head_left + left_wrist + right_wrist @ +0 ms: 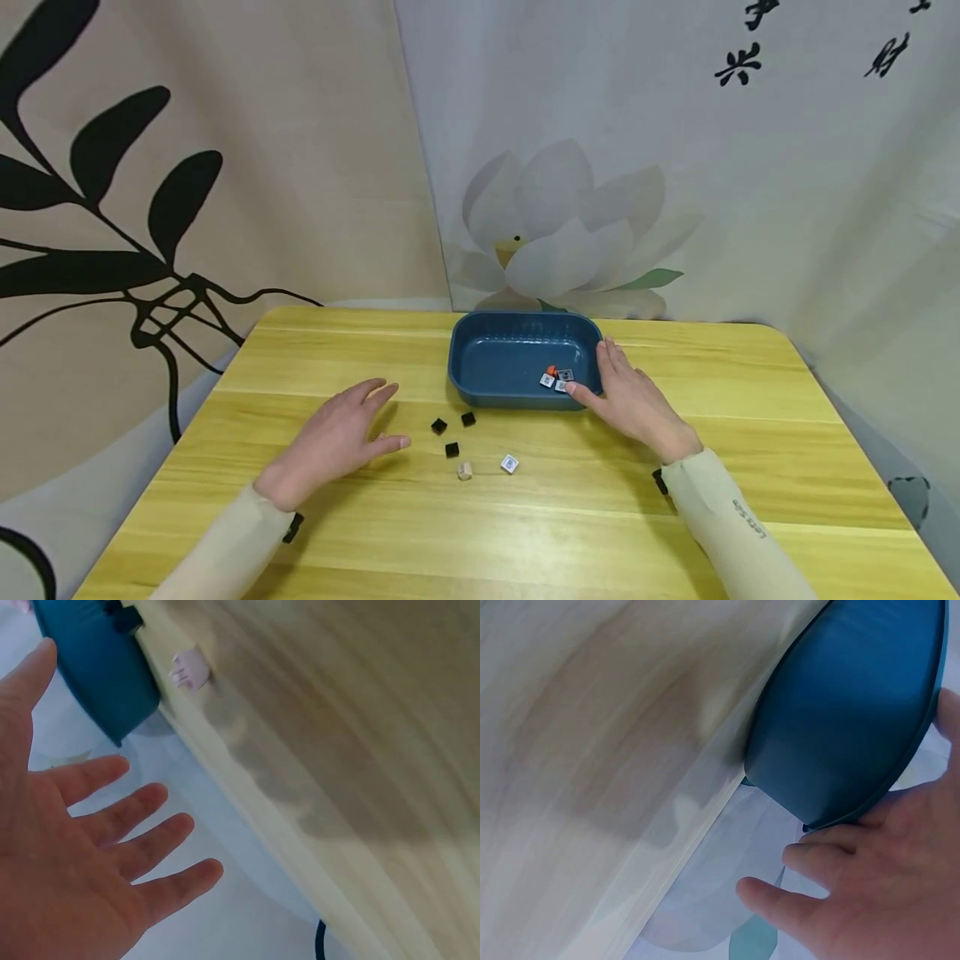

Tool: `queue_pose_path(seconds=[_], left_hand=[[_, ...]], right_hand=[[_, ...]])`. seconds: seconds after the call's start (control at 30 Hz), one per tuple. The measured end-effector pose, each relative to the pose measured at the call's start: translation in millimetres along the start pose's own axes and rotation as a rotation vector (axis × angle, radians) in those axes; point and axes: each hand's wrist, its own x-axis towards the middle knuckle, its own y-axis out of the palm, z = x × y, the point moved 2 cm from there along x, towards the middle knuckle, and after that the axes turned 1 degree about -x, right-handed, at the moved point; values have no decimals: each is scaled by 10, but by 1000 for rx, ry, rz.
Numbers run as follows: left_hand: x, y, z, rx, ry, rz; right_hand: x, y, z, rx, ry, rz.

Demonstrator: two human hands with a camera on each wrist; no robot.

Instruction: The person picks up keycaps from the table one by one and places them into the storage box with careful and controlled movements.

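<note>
A dark blue dish (pixel 510 398) sits near the back edge of the table. At its right near corner my right hand (pixel 637 408) holds it, the thumb over the rim and the fingers along the outer side wall. Several small white printed cubes (pixel 547 381) and an orange piece (pixel 552 370) lie inside the dish by the thumb. My left hand (pixel 330 437) hovers over the table to the left, fingers spread and holding nothing. Nearest it are black cubes (pixel 438 426), a pale beige piece (pixel 465 471) and a white printed cube (pixel 509 463).
The light wooden table (pixel 375 525) has its far edge just behind the dish. A cloth backdrop (pixel 337 167) with plant, flower and script prints hangs behind it. In the left wrist view the pale piece (pixel 190 669) lies close to the dish wall (pixel 105 667).
</note>
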Motion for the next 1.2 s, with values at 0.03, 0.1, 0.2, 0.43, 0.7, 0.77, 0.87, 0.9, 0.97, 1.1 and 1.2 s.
queue_pose_path(seconds=[0.03,0.1,0.2,0.43,0.7,0.77,0.87,0.9,0.97,1.1,1.2], left_hand=[[-8,17,-3,5,8,3],[-26,46,-11,8,19,17],[-60,80,-13,14,32,51],[-116,115,8,9,102,104],[-123,136,0,-19,178,94],[-119,138,-3,-30,184,94],[-117,137,-8,-59,204,89],[-117,137,-9,-70,211,90],[-116,134,-12,-88,221,88],[-105,140,-11,-91,226,88],[-89,145,-8,-76,230,80]], right_hand=[[-1,0,-1,0,-1,-1],[-1,0,-4,2,-3,-5],[-3,-3,-4,5,-5,-16],[-2,1,-10,8,-8,-24],[-2,-4,3,9,-12,-25],[-7,-1,1,9,-11,-24],[-19,1,2,16,-6,-19],[-22,3,2,18,-7,-16],[-27,6,0,23,-1,-10],[-23,7,-5,21,1,-8],[-16,1,-4,14,-3,-19]])
